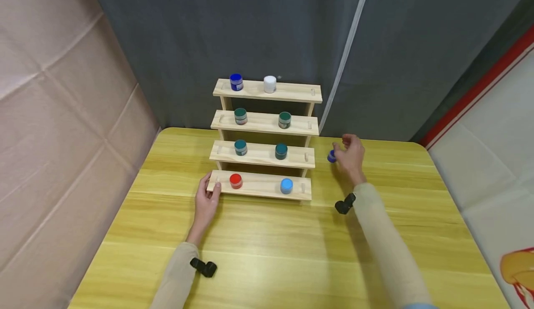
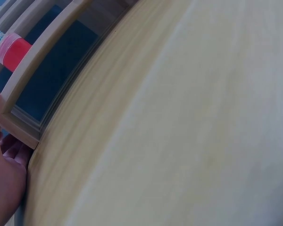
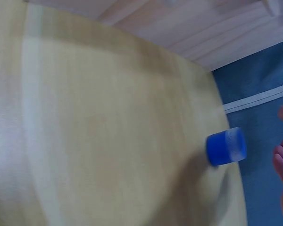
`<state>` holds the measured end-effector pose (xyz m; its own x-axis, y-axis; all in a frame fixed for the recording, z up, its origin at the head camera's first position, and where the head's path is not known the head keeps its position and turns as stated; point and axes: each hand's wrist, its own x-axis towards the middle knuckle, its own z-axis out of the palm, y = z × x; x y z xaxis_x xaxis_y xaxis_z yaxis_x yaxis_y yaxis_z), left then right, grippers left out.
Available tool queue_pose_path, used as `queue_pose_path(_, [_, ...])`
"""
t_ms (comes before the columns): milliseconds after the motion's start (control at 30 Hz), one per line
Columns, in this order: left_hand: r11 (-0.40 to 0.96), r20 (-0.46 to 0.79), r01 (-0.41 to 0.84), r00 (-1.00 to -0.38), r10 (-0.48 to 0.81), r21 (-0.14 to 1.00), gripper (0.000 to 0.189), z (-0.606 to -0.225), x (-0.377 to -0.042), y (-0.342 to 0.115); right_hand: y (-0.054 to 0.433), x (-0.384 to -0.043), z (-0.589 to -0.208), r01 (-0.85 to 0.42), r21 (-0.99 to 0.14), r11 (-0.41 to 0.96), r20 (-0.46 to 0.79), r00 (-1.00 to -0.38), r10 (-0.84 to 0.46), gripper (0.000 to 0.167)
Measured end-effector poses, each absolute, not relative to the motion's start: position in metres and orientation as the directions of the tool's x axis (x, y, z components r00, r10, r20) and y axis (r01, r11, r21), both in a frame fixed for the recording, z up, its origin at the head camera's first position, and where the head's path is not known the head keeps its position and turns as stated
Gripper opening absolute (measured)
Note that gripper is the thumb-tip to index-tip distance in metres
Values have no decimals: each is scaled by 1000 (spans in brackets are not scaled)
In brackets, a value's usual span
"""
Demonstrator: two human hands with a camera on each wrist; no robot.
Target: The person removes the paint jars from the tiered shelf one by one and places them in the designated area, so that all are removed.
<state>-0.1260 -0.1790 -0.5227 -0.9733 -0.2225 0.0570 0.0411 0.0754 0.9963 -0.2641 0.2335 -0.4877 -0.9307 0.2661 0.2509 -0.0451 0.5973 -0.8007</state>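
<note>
A four-step wooden display stand (image 1: 260,186) bears small paint jars. My left hand (image 1: 206,202) grips the left end of its lowest step, thumb at the front edge; in the left wrist view, fingers of the left hand (image 2: 7,179) reach partly out of sight behind the stand's end. Right of the stand, a dark blue paint jar (image 1: 331,156) stands on the table. Close beside it is my right hand (image 1: 351,156), thumb and fingers apart. The right wrist view shows a gap between the blue jar (image 3: 222,147) and the fingertips (image 3: 282,160).
On the lowest step sit a red jar (image 1: 235,181) and a light blue jar (image 1: 286,186). Dark green jars (image 1: 240,147) stand in pairs on the two middle steps. The top step holds a blue jar (image 1: 236,82) and a white jar (image 1: 270,84). Behind hangs a grey curtain (image 1: 233,26).
</note>
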Motion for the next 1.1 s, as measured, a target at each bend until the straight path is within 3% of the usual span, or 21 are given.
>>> queue_pose_path(1100, [90,74,55,-973,-217,994,52,-522,-125,-180,210,-296,-384,-301,-756,581,545,-782,304,31])
